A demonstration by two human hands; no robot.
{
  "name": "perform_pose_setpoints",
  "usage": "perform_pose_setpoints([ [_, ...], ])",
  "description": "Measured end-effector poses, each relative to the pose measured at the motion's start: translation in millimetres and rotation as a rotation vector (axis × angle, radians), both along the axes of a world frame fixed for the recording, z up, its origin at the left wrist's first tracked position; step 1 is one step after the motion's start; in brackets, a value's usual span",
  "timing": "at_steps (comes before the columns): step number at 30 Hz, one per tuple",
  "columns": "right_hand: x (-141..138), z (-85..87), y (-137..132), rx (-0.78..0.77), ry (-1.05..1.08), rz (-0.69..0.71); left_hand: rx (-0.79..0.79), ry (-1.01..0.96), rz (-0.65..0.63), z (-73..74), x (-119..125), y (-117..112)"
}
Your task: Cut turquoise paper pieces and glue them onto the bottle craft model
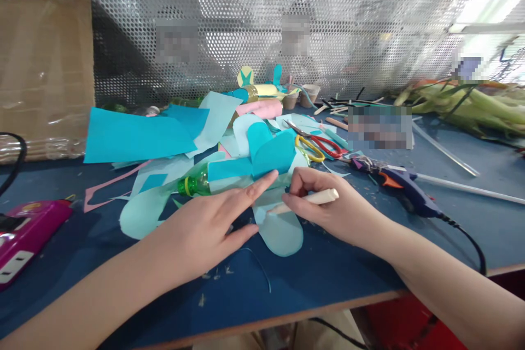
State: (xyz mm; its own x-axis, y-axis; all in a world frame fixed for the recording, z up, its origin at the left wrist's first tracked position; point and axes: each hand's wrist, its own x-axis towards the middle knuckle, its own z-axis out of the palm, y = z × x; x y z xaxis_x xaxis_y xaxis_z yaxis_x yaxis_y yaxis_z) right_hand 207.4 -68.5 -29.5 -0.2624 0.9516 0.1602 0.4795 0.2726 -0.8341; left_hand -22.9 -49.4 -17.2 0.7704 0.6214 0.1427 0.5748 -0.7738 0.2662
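My right hand [328, 202] is closed round a cream-white marker [324, 197], its tip end low over a pale blue paper petal shape [283, 235]. My left hand [213, 224] lies with fingers stretched out, the index fingertip at the blue paper and the thumb at the pale shape's left edge. Under and beyond the fingers is a green plastic bottle [194, 183] on its side, partly wrapped in paper. Bright blue rounded paper pieces [273, 154] rest on it. Scissors with red and yellow handles [314, 147] lie just behind my right hand.
A hot glue gun [410, 191] with a cable lies at right, near a clear glue stick [447, 150]. Blue sheets [139, 136] and pink paper scraps [110, 191] spread left. A magenta power strip [33, 235] and cardboard [45, 76] stand far left; corn husks [459, 106] far right.
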Motion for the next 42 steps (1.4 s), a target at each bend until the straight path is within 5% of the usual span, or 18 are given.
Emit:
perform_pose_setpoints([
  [23,-1.1,1.8,0.1,0.235,-0.08,-0.06,0.008,0.039,0.021,1.7,2.1,0.5],
  [42,-0.9,2.0,1.5,0.217,-0.124,-0.072,-0.003,0.006,-0.012,-1.8,1.5,2.1],
])
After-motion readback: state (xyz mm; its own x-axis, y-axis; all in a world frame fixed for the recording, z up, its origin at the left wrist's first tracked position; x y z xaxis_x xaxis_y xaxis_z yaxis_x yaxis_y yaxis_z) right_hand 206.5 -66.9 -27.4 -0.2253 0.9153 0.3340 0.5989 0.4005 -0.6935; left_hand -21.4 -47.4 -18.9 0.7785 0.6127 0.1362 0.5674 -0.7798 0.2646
